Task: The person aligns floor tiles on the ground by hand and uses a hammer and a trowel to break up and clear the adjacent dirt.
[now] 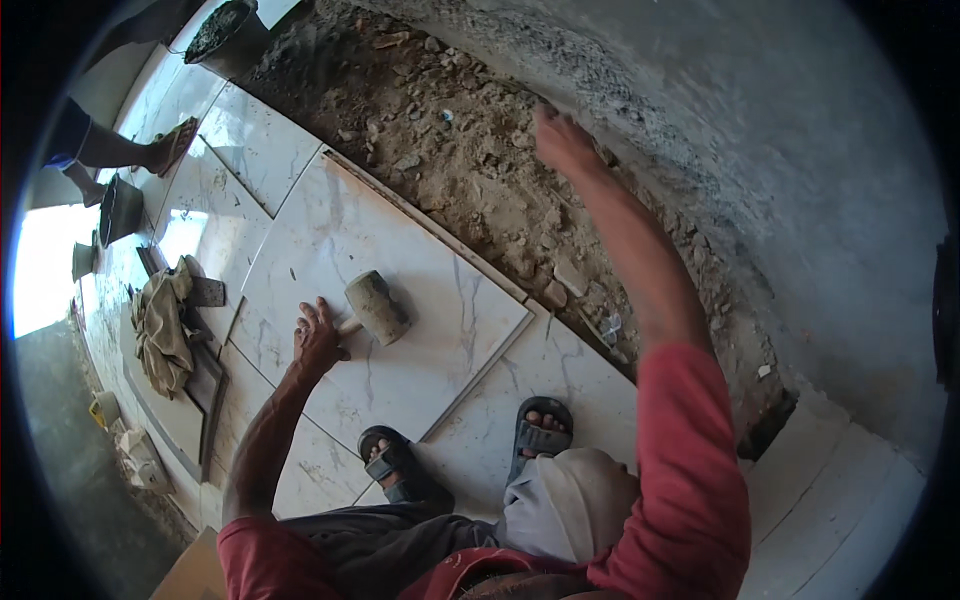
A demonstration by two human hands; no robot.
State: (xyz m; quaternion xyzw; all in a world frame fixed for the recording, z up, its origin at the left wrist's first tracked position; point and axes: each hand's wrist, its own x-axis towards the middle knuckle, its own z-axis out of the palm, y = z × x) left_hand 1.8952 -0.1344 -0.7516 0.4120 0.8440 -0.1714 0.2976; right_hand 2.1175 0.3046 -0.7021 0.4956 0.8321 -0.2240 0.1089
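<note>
My left hand [318, 338] lies with spread fingers on a large white marble-patterned tile [380, 230]. Right beside it, the grey cylindrical head of a mallet [378, 308] rests on the tile. The mallet's pale handle runs toward my palm and partly disappears under the hand, which is not wrapped round it. Stretched far out to the right, my right hand [564, 142] hovers over or touches the rubble strip [480, 150] at the wall's foot. Its fingers are drawn together, and whatever they hold, if anything, is too small to make out.
A bucket of dark mortar [226, 38] stands at the far left, near another person's foot [172, 146]. More buckets, including a dark one [121, 210], sit farther left. A crumpled cloth [163, 325] lies over stacked tiles [205, 390]. The rough grey wall [790, 150] borders the right side.
</note>
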